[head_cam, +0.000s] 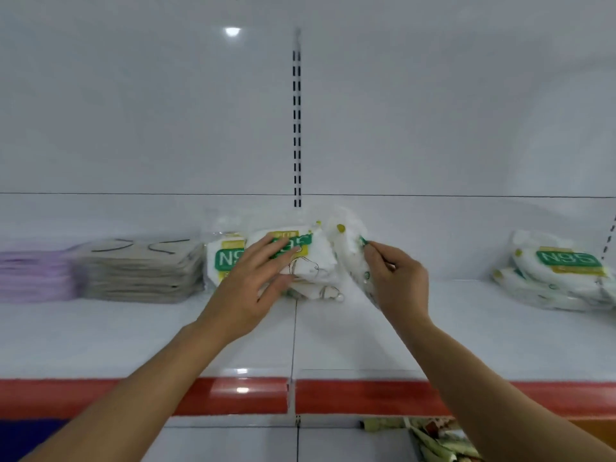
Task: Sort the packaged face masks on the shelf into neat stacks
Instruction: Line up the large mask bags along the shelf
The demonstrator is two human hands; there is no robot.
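A stack of white mask packs with green N95 labels (pixel 230 258) sits mid-shelf. My left hand (pixel 256 278) rests on the top pack of that stack (pixel 316 258), fingers spread over its label and thumb at its front edge. Just to the right, my right hand (pixel 396 275) pinches a single white N95 pack (pixel 350 241), which is tilted on edge above the shelf. Another loose pile of N95 packs (pixel 560 275) lies at the far right of the shelf.
A neat stack of grey mask packs (pixel 140 271) and a blurred purple stack (pixel 33 275) stand at the left. The white shelf (pixel 166 335) has a red front strip (pixel 366 395). Green packets (pixel 433 438) lie on the shelf below, right.
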